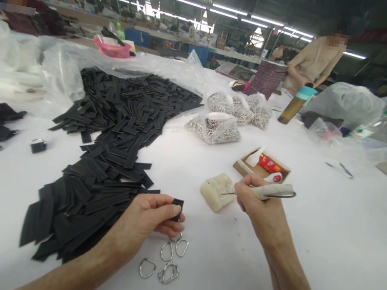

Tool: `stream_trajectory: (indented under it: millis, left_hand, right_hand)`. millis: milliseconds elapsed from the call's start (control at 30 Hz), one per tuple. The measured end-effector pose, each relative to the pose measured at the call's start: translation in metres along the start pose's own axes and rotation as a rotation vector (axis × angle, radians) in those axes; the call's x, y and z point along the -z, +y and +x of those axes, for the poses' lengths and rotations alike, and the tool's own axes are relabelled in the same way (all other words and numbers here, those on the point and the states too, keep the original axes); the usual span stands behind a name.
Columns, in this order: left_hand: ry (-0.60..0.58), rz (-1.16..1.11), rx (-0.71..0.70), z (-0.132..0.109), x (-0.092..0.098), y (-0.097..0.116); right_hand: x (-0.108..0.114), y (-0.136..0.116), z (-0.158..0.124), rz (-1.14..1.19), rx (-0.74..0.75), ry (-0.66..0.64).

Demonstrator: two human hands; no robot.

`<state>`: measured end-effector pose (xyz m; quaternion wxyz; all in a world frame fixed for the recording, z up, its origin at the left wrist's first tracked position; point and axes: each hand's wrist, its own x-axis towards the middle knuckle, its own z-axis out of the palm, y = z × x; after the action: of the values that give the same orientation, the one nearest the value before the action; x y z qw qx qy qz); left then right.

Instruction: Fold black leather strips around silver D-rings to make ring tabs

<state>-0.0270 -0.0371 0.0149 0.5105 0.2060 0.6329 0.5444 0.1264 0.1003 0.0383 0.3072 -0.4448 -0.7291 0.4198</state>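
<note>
My left hand pinches a short black strap piece between thumb and fingers, just above several metal D-rings lying on the white table. In my right hand is a pen-like tool with a pale wrapped handle, held like a pencil. Its thin tip meets a yellowish-white block; whether it presses in or only touches I cannot tell. A long heap of flat black strap pieces spreads beside and beyond my left hand.
Behind my right hand sits a small cardboard box with a red packet. Clear bags of metal rings lie farther back, near a teal-lidded bottle. Tweezers rest at right, a looped strap piece at left. A person stands across the table.
</note>
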Motion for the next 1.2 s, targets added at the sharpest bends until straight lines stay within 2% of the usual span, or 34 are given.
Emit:
stream_trajectory:
  millis: [367,633,767,933,1100,1200]
  left_hand:
    - [-0.036,-0.006,-0.003,0.001,0.001,0.001]
    - [-0.05,-0.044,0.024,0.001,0.0,-0.002]
    - [-0.053,-0.055,0.016,0.002,0.002,-0.003]
    - [-0.074,-0.078,-0.01,0.001,0.001,-0.004]
    - [-0.111,-0.114,-0.05,0.0,-0.001,-0.005]
    - [-0.118,-0.119,-0.059,-0.001,-0.003,-0.005]
  right_hand:
    - [-0.004,-0.003,0.001,-0.054,-0.009,-0.007]
    - [-0.008,-0.004,0.001,-0.114,-0.113,-0.026]
    - [-0.004,-0.003,0.002,-0.059,-0.042,0.0]
    - [0.005,0.001,0.002,0.141,-0.027,-0.002]
    - [0.002,0.0,-0.001,0.594,-0.063,-0.205]
    - [-0.007,-0.003,-0.007,0.726,-0.079,-0.3]
